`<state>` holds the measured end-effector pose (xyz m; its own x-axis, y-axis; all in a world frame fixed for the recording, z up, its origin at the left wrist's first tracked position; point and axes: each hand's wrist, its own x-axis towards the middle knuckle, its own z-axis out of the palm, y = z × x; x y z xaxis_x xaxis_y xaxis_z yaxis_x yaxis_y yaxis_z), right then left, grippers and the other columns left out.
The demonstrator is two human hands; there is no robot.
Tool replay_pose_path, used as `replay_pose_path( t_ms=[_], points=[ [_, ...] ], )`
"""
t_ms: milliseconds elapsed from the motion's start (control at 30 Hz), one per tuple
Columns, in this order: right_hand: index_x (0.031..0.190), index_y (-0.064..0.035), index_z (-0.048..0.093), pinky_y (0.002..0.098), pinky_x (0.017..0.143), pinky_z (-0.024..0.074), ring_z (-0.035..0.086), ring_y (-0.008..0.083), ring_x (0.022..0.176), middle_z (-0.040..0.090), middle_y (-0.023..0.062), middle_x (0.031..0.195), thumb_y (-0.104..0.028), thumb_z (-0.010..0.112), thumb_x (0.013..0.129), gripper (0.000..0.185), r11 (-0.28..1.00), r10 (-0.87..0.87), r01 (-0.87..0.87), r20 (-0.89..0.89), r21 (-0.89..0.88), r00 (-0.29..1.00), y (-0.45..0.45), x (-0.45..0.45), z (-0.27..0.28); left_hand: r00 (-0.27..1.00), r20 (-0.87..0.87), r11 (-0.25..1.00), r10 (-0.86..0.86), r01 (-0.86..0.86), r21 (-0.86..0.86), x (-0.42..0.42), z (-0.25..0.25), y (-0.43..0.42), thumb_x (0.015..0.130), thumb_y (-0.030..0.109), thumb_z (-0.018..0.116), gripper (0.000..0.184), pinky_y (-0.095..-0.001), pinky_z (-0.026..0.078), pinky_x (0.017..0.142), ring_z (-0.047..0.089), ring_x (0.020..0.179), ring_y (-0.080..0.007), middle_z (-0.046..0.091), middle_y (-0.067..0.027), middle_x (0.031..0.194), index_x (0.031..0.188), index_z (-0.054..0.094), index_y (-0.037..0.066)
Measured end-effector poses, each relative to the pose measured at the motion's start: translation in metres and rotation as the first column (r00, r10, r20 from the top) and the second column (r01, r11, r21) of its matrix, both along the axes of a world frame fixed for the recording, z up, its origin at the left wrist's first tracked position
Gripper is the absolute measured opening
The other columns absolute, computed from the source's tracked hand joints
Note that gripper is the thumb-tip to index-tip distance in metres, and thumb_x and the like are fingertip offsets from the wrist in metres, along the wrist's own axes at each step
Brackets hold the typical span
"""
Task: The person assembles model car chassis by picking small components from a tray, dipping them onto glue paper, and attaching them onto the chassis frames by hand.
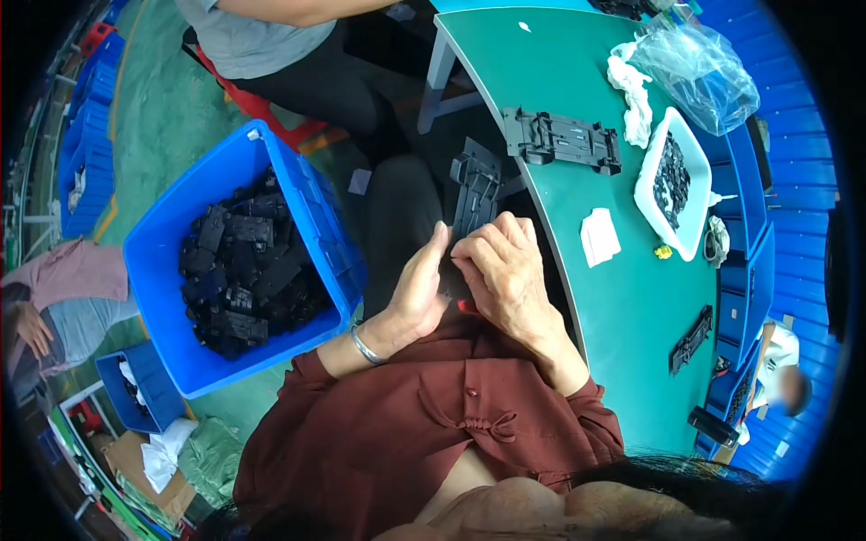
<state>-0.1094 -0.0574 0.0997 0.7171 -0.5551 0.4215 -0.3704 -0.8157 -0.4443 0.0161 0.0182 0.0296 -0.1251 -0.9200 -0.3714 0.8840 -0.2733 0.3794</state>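
A black plastic toy car chassis [476, 185] stands out beyond my hands over my lap, its near end hidden by them. My left hand [417, 293], with a silver bangle at the wrist, closes around that near end, thumb up and the other fingers mostly out of sight. Curled against the same end is my right hand [507, 270], its fingertips pinched together. Whatever they pinch is hidden. A similar chassis [564, 142] lies on the green table [622, 334] near its edge.
To my left stands a blue crate [171, 338] of black parts. On the table are a white tray [647, 189] of small black pieces, a paper slip [599, 237], a plastic bag [704, 72] and another black part [692, 340]. A seated person [271, 54] is across from me.
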Motion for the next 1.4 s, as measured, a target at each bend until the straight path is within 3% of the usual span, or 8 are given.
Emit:
replay_pose_path(
  t_ms=[100,167,367,467,1200,1300,1400],
  points=[
    [0.088,-0.0064,0.064,0.038,0.074,0.0383,0.051,0.024,0.079,0.056,0.0045,0.081,-0.004,0.075,0.075,0.016,0.999,0.033,-0.034,-0.023,-0.02,0.999,-0.001,-0.001,0.003,1.0,-0.027,1.0,-0.002,0.002,-0.017,0.0,0.003,-0.001,0.11,0.043,0.039,0.041,-0.0363,0.049,0.096,0.06,0.112,-0.0139,0.064,-0.003,0.117,0.123,0.061,0.011],
    [0.088,-0.0062,0.064,0.038,0.074,0.0383,0.051,0.0239,0.079,0.055,0.0045,0.081,-0.005,0.074,0.076,0.016,0.999,0.047,-0.048,-0.035,-0.023,0.998,-0.001,-0.001,0.003,0.995,-0.093,0.999,0.043,-0.04,0.029,-0.001,0.011,-0.002,0.111,0.038,0.041,0.037,-0.0288,0.051,0.09,0.061,0.101,-0.01,0.064,-0.0036,0.109,0.114,0.061,0.007],
    [0.09,-0.006,0.064,0.0378,0.076,0.0388,0.052,0.0241,0.081,0.054,0.0047,0.083,-0.007,0.069,0.077,0.014,0.996,0.064,-0.067,-0.053,-0.064,0.997,-0.001,-0.001,0.002,0.996,-0.088,1.0,0.013,-0.012,0.015,0.003,0.005,-0.003,0.111,0.034,0.041,0.034,-0.029,0.051,0.085,0.059,0.093,-0.009,0.062,-0.0016,0.099,0.106,0.061,0.007],
    [0.091,-0.0059,0.063,0.0381,0.076,0.0391,0.052,0.0242,0.082,0.054,0.0049,0.085,-0.007,0.067,0.075,0.016,0.994,0.062,-0.067,-0.06,-0.081,0.996,-0.001,-0.001,0.0,0.995,-0.1,1.0,-0.014,0.013,-0.01,0.005,-0.005,-0.002,0.11,0.038,0.044,0.033,-0.0346,0.052,0.09,0.063,0.098,-0.0125,0.065,-0.0008,0.102,0.106,0.063,0.012],
    [0.089,-0.0053,0.064,0.0371,0.076,0.0394,0.053,0.0235,0.081,0.055,0.0051,0.083,-0.008,0.068,0.074,0.015,0.993,0.046,-0.053,-0.066,-0.11,0.997,0.003,-0.001,-0.003,0.979,-0.195,0.998,-0.065,0.065,-0.006,0.006,-0.006,-0.002,0.11,0.037,0.045,0.032,-0.0355,0.051,0.091,0.062,0.1,-0.0124,0.064,-0.0007,0.102,0.107,0.062,0.011],
    [0.089,-0.006,0.065,0.0372,0.075,0.0393,0.053,0.0232,0.081,0.055,0.0043,0.082,-0.009,0.069,0.075,0.015,0.994,0.036,-0.041,-0.055,-0.105,0.998,0.003,-0.001,-0.003,0.967,-0.245,0.997,-0.071,0.063,-0.042,0.006,-0.011,0.0,0.11,0.037,0.044,0.034,-0.0348,0.051,0.093,0.063,0.104,-0.0136,0.065,-0.0021,0.107,0.114,0.063,0.009],
    [0.09,-0.007,0.066,0.0372,0.075,0.0392,0.053,0.0229,0.081,0.057,0.0035,0.082,-0.008,0.073,0.074,0.018,0.995,0.027,-0.03,-0.032,-0.091,0.999,0.004,-0.002,-0.004,0.971,-0.235,0.999,-0.028,0.036,0.031,0.004,-0.004,0.003,0.109,0.039,0.043,0.038,-0.0376,0.05,0.098,0.063,0.11,-0.0163,0.066,-0.0046,0.114,0.122,0.061,0.008]
  ],
)
